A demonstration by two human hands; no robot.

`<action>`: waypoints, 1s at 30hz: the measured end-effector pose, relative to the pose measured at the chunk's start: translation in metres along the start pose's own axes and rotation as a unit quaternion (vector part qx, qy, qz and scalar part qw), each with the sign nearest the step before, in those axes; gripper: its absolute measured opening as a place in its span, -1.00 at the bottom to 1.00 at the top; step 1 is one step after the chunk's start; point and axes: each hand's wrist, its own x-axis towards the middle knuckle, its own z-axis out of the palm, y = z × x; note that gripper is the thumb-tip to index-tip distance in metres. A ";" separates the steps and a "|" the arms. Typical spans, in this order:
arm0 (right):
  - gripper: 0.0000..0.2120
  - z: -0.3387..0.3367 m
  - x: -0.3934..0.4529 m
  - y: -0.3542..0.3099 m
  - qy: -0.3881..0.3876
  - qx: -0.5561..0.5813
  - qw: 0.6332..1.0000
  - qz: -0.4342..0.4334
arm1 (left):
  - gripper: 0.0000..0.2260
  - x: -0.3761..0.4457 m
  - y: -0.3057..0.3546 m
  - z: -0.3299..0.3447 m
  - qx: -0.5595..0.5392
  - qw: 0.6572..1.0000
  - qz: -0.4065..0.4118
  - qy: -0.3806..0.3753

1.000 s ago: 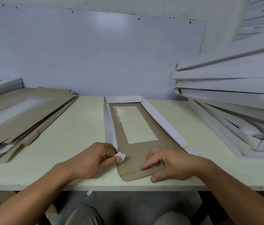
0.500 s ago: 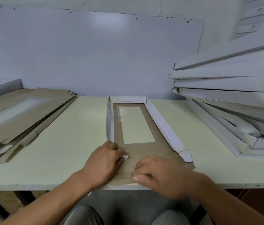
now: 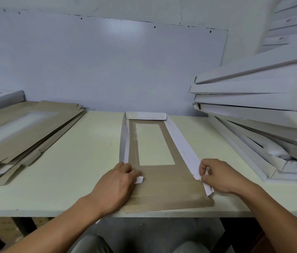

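table [image 3: 82,161]: pale green, everything sits on it, nothing shifted here
white box stack [image 3: 253,106]: finished ones piled up on the right, well apart from the work
flat blank pile [image 3: 25,134]: brown unfolded blanks on the left, untouched
box blank [image 3: 164,183]: the one being worked on, lying flat dead centre, brown side up, near end right at the table's front edge
right flap [image 3: 182,143]: long white strip along the blank's right edge, lying folded out for now
left hand [image 3: 118,183]: hasn't moved, fingers laid fairly flat and pressing the blank's near left corner down, not gripping anything
right hand [image 3: 218,176]: this is the change. Half a second ago it was flat on the near end of the blank; now it's hopped over to the right flap, thumb and fingers pinching its near end
corner tab [image 3: 139,179]: little white bit poking out under the left fingers
my read: left side looks held, so the right flap gets folded up next
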 end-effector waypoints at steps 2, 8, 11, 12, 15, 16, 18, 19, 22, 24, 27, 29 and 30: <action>-0.82 0.001 -0.001 -0.003 -0.014 0.019 0.999 -0.035 | -0.73 0.001 0.001 -0.002 -0.023 1.000 0.001 -0.004; -0.68 -0.020 -0.004 0.000 -0.223 0.178 0.958 -0.038 | -0.93 0.003 -0.001 -0.015 -0.071 0.997 -0.003 -0.023; -0.53 -0.030 0.000 0.006 -0.264 0.171 0.948 -0.053 | -0.92 0.005 -0.003 -0.021 -0.074 0.996 -0.004 -0.042; -0.58 -0.030 0.002 0.008 -0.259 0.166 0.950 -0.058 | -0.90 0.005 -0.003 -0.022 -0.069 0.996 0.002 -0.049; -0.81 -0.023 0.006 0.011 -0.222 0.160 0.960 -0.065 | -0.88 0.003 -0.001 -0.024 -0.055 0.996 0.014 -0.067; -0.85 -0.020 0.006 0.011 -0.209 0.160 0.962 -0.067 | -0.87 0.003 -0.002 -0.024 -0.053 0.996 0.018 -0.070; -0.90 -0.015 0.007 0.012 -0.187 0.168 0.965 -0.072 | -0.88 0.003 -0.002 -0.027 -0.054 0.996 0.029 -0.070; -0.91 -0.013 0.007 0.012 -0.178 0.172 0.966 -0.075 | -0.91 0.003 -0.003 -0.028 -0.056 0.995 0.037 -0.069; -0.92 -0.007 0.007 0.013 -0.154 0.186 0.967 -0.078 | -0.64 0.003 -0.001 -0.034 -0.069 0.993 0.041 -0.085; -0.91 -0.004 0.007 0.014 -0.142 0.200 0.966 -0.076 | -0.33 0.003 -0.001 -0.038 -0.085 0.989 0.020 -0.119; -0.90 0.000 0.006 0.016 -0.122 0.218 0.966 -0.074 | -0.14 0.002 -0.002 -0.040 -0.074 0.984 0.025 -0.162; -0.89 0.005 0.005 0.017 -0.106 0.224 0.966 -0.073 | -0.13 0.000 -0.002 -0.040 -0.065 0.981 0.037 -0.178; -0.88 0.008 0.005 0.017 -0.095 0.227 0.967 -0.073 | -0.14 -0.002 -0.002 -0.039 -0.062 0.981 0.042 -0.180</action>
